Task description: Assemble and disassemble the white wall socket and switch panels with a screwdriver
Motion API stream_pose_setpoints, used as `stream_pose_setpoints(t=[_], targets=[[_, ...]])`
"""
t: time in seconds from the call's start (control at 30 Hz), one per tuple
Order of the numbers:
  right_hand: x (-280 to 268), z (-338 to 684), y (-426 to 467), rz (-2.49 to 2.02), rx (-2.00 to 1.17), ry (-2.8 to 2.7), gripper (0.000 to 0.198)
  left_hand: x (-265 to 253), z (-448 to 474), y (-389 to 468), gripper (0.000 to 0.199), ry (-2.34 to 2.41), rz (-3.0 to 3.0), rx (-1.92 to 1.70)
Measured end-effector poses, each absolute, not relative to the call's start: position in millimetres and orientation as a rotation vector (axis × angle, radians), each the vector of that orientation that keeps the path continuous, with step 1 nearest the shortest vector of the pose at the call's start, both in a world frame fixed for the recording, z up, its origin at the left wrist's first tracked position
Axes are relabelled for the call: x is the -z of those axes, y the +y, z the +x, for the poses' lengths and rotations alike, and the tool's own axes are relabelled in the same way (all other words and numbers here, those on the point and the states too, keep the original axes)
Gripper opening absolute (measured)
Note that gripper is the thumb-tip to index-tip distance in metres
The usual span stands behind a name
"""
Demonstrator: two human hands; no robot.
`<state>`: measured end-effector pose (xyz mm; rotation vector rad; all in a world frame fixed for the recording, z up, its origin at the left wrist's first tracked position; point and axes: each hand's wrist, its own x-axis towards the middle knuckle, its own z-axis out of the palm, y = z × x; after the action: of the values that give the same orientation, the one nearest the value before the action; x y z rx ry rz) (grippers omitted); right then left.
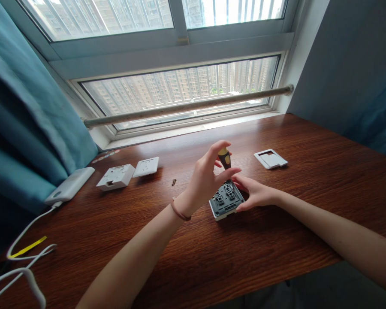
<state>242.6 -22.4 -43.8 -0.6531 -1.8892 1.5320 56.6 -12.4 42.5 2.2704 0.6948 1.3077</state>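
Observation:
My left hand (209, 171) grips a screwdriver (225, 159) by its yellow and black handle, which stands nearly upright. Its tip is hidden behind my thumb, above the far side of a wall switch (223, 206). That switch lies on the table with its dark inner plate facing up, on a white base. With thumb and fingers around its right side, my right hand (252, 191) steadies the switch. Two small screws (173, 182) lie to the left of my left hand. A white cover frame (270, 159) rests beyond my right hand.
On the left of the brown wooden table (186, 266) are a white mounting box (116, 177), a white socket panel (146, 167) and a white power bank (70, 185) with a cable (28, 225). A yellow strip (28, 247) lies by the cable. A window with a rail (193, 106) borders the far edge.

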Motion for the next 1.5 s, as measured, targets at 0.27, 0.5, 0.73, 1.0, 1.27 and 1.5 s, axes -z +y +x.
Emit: stream_pose_setpoints(t=[0.27, 0.5, 0.73, 1.0, 1.27, 1.5], targets=[[43.3, 242.8, -23.5, -0.67, -1.503, -1.887, 0.081, -43.9, 56.5, -14.1, 0.04, 0.654, 2.193, -1.246], [44.6, 241.9, -21.9, -0.657, -1.498, -1.888, 0.081, -46.6, 61.1, -22.2, 0.049, 0.525, 2.03, -1.183], [44.7, 243.2, -22.5, -0.668, -1.483, -1.905, 0.083, -46.6, 61.2, -16.4, 0.046, 0.586, 1.88, -1.281], [44.5, 244.0, -22.4, -0.678, -1.396, -1.979, 0.084, -80.9, 31.1, -3.6, 0.043, 0.815, 1.68, -1.353], [45.8, 248.1, -16.5, -0.785, -1.102, -2.056, 0.09, -87.3, 15.2, -8.6, 0.041, 0.91, 1.484, -0.977], [20.4, 243.0, -30.6, -0.666, -1.274, -1.54, 0.038, -54.7, 58.7, -32.9, 0.036, 0.775, 1.44, -1.279]])
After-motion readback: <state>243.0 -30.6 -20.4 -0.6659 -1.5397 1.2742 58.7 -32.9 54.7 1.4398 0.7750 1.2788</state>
